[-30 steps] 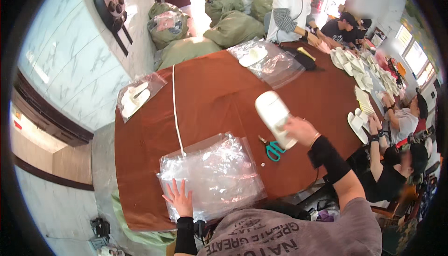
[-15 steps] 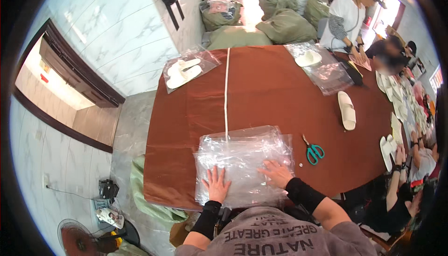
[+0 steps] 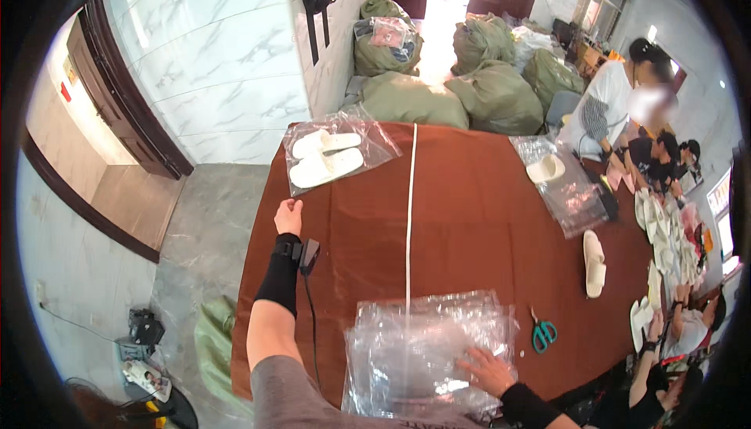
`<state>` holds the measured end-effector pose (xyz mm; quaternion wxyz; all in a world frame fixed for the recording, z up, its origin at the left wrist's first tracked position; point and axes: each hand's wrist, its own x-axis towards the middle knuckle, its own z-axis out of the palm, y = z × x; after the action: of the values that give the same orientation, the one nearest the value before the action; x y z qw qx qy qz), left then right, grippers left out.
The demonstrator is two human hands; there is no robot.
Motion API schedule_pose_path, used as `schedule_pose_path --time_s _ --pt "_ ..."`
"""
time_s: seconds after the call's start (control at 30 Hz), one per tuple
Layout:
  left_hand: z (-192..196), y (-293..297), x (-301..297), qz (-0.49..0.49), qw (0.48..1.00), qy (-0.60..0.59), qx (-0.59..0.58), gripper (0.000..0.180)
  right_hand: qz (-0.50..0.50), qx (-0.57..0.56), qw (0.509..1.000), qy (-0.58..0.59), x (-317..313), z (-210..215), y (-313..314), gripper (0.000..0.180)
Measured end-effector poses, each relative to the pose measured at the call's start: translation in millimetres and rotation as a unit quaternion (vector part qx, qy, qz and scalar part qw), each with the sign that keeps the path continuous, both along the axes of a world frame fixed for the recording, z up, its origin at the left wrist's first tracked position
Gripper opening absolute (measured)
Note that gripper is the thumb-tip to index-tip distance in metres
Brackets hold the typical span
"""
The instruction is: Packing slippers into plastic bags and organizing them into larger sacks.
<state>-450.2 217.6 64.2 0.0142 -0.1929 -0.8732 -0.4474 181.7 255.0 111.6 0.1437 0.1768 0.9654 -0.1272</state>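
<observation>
My left hand (image 3: 289, 218) is stretched forward over the left side of the table, fingers curled. It is just below the near corner of a clear plastic bag (image 3: 379, 144) with a pair of white slippers (image 3: 325, 168) in it. Whether the fingertips pinch anything is too small to make out. Spread out flat, my right hand (image 3: 489, 372) rests on the right part of a stack of clear plastic bags (image 3: 407, 351) at the table's near edge. Teal-handled scissors (image 3: 541, 333) lie to the right of the stack.
A white strip (image 3: 411, 218) runs down the brown tablecloth (image 3: 344, 257). Farther right lie a single slipper (image 3: 594, 265) and another slipper on a clear bag (image 3: 575, 202). Co-workers handle slippers along the right edge. Green sacks (image 3: 415, 100) stand beyond the far edge.
My left hand has left the bag stack, reached forward to the bagged slippers and curled its fingers. The right hand stays flat on the stack. The view has tipped up.
</observation>
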Motion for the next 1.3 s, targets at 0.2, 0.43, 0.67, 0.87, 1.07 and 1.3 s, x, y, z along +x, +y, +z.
schedule_pose_path --time_s 0.2,0.43,0.67,0.87,1.07,1.3 --pt "-50 67 -114 0.138 0.99 -0.007 -0.036 0.065 -0.036 0.004 0.999 -0.03 -7 -1 -5 0.058" --pt "-45 117 -138 0.146 0.977 -0.121 -0.102 0.067 -0.051 0.006 0.998 -0.044 -9 -6 -10 0.066" --pt "-59 87 -109 -0.119 0.923 -0.22 0.292 0.021 -0.025 -0.023 0.997 -0.069 -6 -13 -11 0.068" --pt "59 81 25 -0.228 0.868 -0.289 0.332 0.024 -0.062 -0.023 0.997 -0.041 2 -7 -5 0.068" --pt "194 6 154 -0.29 0.831 -0.351 0.319 0.025 -0.03 0.01 0.998 0.06 10 -12 -2 0.073" --pt "225 -81 331 -0.349 0.771 -0.459 0.269 0.031 -0.036 -0.016 0.996 0.083 33 -33 -5 0.075"
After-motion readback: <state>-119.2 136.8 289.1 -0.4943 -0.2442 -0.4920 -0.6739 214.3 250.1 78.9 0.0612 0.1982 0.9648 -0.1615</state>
